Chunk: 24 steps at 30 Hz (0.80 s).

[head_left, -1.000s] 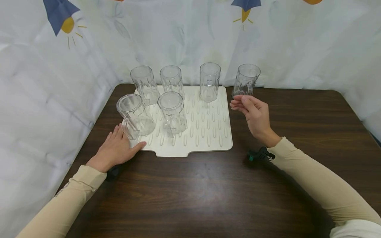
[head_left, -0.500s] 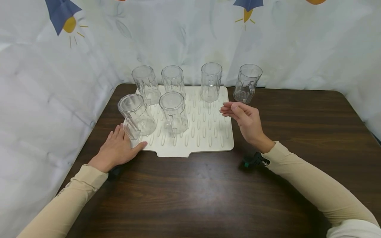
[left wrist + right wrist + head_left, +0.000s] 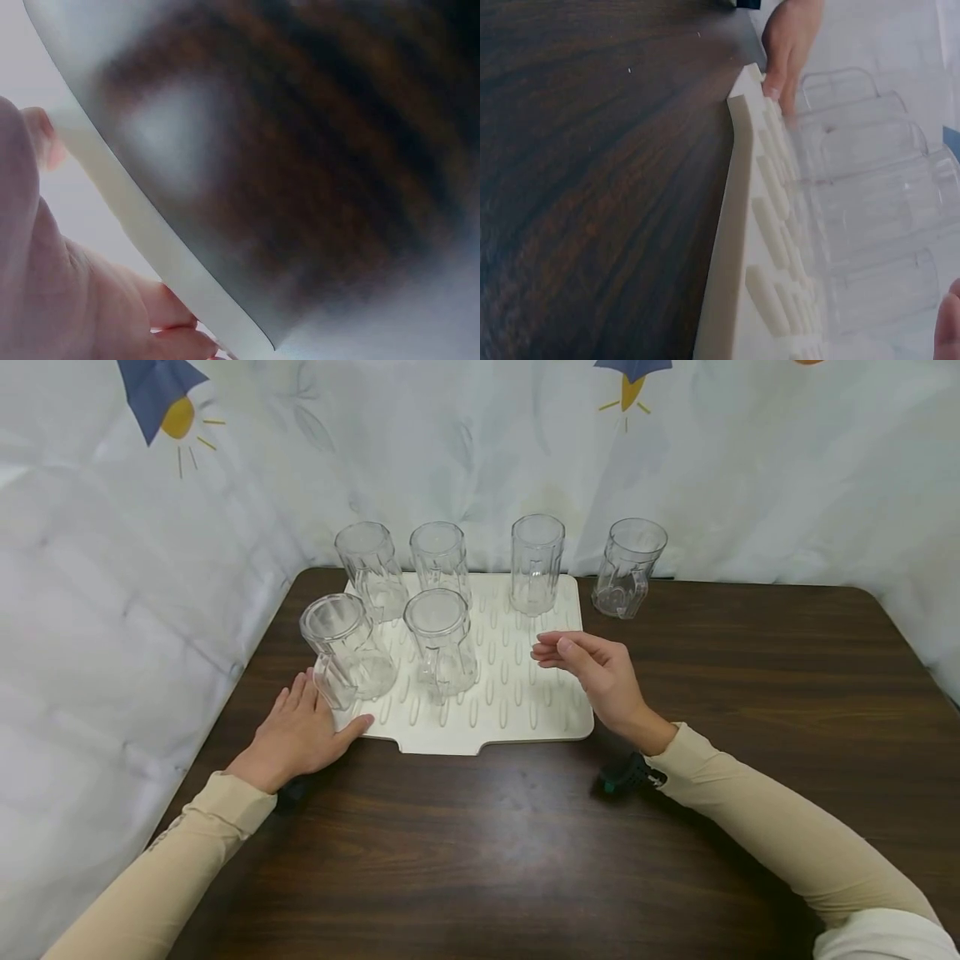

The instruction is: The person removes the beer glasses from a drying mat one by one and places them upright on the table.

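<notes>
A white ridged drain board (image 3: 495, 710) lies on the dark wooden table, bearing several clear glass mugs. My left hand (image 3: 296, 731) rests at its front left corner, fingers spread and thumb over the front edge, close to the front left mug (image 3: 367, 672). In the left wrist view its fingers lie along the pale board edge (image 3: 165, 255). Over the board's right part hovers my right hand (image 3: 603, 681), holding nothing, its fingers loosely bent. Behind it stand the back right mug (image 3: 536, 568) on the board and another mug (image 3: 628, 568) on the table beside it.
Two mugs stand at the back left of the board, and a front middle mug (image 3: 450, 660) has its handle toward me. A white patterned curtain (image 3: 480, 452) hangs right behind the table (image 3: 480, 843) and along its left side.
My right hand has moved left and toward me, away from the mug on the table to above the board. The left hand and the mugs have stayed in place.
</notes>
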Motion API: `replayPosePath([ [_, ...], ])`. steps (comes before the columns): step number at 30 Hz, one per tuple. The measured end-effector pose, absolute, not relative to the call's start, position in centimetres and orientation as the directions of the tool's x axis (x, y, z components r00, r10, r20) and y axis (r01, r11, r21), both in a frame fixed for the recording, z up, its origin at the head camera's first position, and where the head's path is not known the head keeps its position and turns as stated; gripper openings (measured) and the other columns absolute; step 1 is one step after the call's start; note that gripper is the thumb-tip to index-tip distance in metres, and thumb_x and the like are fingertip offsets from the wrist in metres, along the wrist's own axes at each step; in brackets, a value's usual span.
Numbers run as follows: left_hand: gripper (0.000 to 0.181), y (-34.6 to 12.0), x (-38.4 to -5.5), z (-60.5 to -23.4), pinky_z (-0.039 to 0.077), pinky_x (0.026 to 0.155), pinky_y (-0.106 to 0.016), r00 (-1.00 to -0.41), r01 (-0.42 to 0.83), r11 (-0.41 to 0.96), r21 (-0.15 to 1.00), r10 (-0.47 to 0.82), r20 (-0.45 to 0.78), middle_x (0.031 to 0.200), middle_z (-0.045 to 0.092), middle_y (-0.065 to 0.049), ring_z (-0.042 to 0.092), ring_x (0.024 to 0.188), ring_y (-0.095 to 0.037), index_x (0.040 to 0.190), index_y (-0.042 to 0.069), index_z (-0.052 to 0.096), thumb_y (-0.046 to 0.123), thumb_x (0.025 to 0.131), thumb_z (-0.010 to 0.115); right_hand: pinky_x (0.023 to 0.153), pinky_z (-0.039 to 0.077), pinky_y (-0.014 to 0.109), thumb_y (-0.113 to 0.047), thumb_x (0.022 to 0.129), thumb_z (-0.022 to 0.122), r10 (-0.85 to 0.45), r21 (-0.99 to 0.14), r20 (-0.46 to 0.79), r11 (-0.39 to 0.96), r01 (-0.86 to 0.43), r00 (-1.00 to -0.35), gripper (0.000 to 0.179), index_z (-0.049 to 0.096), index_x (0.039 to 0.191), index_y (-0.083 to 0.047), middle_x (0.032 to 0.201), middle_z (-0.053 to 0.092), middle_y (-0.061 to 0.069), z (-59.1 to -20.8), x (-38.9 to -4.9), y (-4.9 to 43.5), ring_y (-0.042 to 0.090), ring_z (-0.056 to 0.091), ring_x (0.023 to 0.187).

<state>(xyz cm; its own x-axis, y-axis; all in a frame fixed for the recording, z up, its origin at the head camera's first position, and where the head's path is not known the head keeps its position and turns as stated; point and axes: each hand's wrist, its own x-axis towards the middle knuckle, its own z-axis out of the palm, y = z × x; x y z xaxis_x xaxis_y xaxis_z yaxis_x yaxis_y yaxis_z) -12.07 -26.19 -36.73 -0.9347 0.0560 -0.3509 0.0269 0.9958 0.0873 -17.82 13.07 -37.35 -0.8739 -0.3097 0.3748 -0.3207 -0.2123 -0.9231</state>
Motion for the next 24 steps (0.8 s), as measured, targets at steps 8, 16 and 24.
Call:
replayPosePath([
  [8, 0.11, -26.2, -12.0, -36.8, 0.009, 0.128, -0.069, -0.938, 0.032, 0.996, 0.08, 0.058, -0.342, 0.164, -0.002, -0.045, 0.002, 0.156, -0.059, 0.153, -0.026, 0.007, 0.068, 0.104, 0.037, 0.097, 0.061, 0.027, -0.011, 0.105, 0.055, -0.369, -0.937, 0.35, -0.157, -0.313, -0.861, 0.039, 0.061, 0.125, 0.022, 0.108, 0.079, -0.008, -37.8, -17.5, 11.9, 0.007, 0.076, 0.1],
  [16, 0.11, -26.2, -12.0, -36.9, 0.009, 0.128, -0.069, -0.936, 0.029, 0.996, 0.083, 0.056, -0.348, 0.165, -0.003, -0.044, 0.0, 0.157, -0.058, 0.153, -0.025, 0.007, 0.068, 0.104, 0.036, 0.098, 0.061, 0.03, -0.012, 0.105, 0.056, -0.414, -0.951, 0.308, -0.115, -0.287, -0.856, 0.037, 0.064, 0.128, 0.016, 0.118, 0.076, 0.023, -38.0, -17.1, 10.6, 0.016, 0.077, 0.105],
  [24, 0.109, -26.2, -12.0, -37.0, 0.008, 0.129, -0.068, -0.935, 0.022, 0.997, 0.08, 0.049, -0.352, 0.166, -0.004, -0.043, 0.0, 0.157, -0.058, 0.154, -0.024, 0.005, 0.067, 0.104, 0.037, 0.101, 0.06, 0.031, -0.014, 0.106, 0.056, -0.458, -0.956, 0.292, -0.112, -0.272, -0.839, 0.039, 0.062, 0.132, 0.014, 0.127, 0.066, 0.038, -37.7, -17.1, 9.5, 0.006, 0.074, 0.108],
])
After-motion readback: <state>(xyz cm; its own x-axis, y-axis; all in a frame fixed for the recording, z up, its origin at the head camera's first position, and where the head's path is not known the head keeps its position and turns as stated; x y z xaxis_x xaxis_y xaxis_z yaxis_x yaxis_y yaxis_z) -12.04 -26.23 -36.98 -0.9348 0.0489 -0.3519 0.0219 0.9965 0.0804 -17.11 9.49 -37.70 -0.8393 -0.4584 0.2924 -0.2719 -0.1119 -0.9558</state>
